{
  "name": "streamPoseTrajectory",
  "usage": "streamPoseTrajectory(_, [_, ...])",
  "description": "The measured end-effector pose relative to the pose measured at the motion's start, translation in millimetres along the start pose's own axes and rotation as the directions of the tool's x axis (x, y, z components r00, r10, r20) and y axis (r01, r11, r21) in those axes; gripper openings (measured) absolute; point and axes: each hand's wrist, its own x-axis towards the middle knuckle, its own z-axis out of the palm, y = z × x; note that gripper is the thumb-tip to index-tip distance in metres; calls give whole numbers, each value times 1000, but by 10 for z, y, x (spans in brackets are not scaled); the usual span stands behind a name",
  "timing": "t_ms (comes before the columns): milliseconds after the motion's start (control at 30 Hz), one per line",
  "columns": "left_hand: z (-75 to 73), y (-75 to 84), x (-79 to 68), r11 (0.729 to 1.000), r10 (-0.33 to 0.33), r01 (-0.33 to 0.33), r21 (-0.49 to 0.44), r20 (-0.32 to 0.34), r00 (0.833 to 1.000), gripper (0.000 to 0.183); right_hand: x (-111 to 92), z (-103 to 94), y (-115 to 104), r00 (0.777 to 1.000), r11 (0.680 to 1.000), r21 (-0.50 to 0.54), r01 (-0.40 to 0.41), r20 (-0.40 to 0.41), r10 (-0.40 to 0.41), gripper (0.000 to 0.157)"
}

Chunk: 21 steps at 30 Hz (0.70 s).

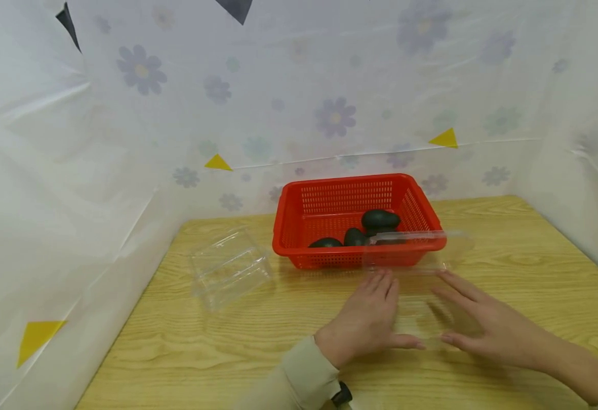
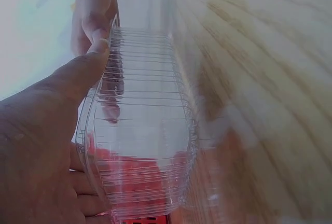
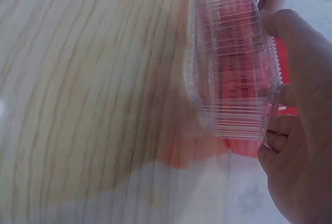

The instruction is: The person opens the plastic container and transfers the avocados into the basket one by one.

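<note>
Both hands are at a clear plastic clamshell box (image 1: 416, 319) on the table, its lid (image 1: 406, 256) raised in front of the red basket. My left hand (image 1: 363, 319) lies along the box's left side, fingers fairly straight, thumb at the near rim. At the opposite side, my right hand (image 1: 488, 324) has its fingers spread, with the thumb near the front edge. Ribbed transparent walls of the box (image 2: 148, 94) show in the left wrist view. In the right wrist view, the right thumb and fingertips touch the rim of the box (image 3: 233, 79).
Behind the box stands a red perforated basket (image 1: 347, 181) holding several dark green avocados (image 1: 380, 220). Another clear plastic box (image 1: 232, 267) rests on the wooden table (image 1: 176, 341) to the left. Flower-patterned white sheeting (image 1: 278, 85) encloses the back and sides.
</note>
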Motion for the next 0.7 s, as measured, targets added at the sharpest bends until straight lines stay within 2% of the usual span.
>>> streamPoseTrajectory(133, [-4,71,77,1000,6,-6,13,3,1000,108,-50,-27,53,1000,1000,24,-7,-18,7,80])
streamPoseTrajectory(267, [-19,124,137,1000,8,-8,13,14,1000,106,-90,-32,77,999,998,34,-47,-21,47,82])
streamPoseTrajectory(433, [-5,182,200,999,19,-19,45,-9,1000,107,-129,-17,129,997,996,54,-70,-34,72,83])
streamPoseTrajectory(700, [-30,303,310,997,14,-13,71,-12,1000,105,-195,-7,236,992,991,85,-106,-53,110,77])
